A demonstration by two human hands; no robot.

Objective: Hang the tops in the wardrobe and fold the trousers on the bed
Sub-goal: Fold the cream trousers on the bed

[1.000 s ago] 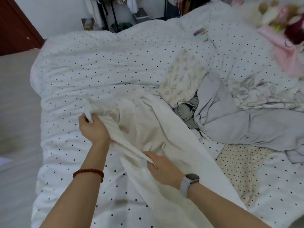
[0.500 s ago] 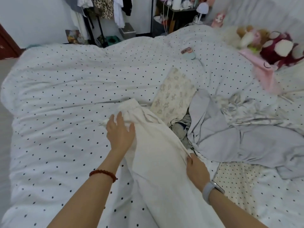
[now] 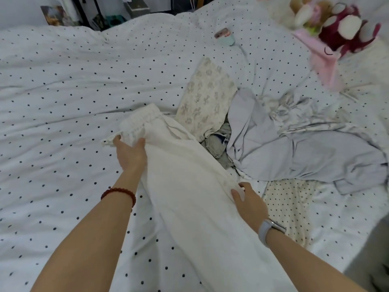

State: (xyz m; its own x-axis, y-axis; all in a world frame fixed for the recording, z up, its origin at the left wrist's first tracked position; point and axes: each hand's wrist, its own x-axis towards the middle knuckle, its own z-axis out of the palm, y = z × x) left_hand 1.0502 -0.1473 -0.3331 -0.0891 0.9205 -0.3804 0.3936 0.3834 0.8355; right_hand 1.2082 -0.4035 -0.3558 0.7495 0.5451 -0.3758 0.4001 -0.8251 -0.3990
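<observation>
1. White trousers (image 3: pixel 189 186) laid lengthwise on the polka-dot duvet (image 3: pixel 63 102) — long axis from the near edge up toward the far left, elastic waistband (image 3: pixel 141 121) at the far end, legs trailing out of view at the near edge.
2. Plain, soft, lightly creased; gathered at the waist.
3. Left hand (image 3: pixel 130 154) at the waistband's left corner, thumb and fingers closed on the fabric.
4. Right hand (image 3: pixel 250 203) on the right edge, fingers curled onto the seam — full pinch not clear.
5. Just right: patterned cream garment (image 3: pixel 206 98), grey garment (image 3: pixel 294 148), denim piece (image 3: pixel 219 142) between.
6. Far right: plush toys (image 3: pixel 336 24).
</observation>
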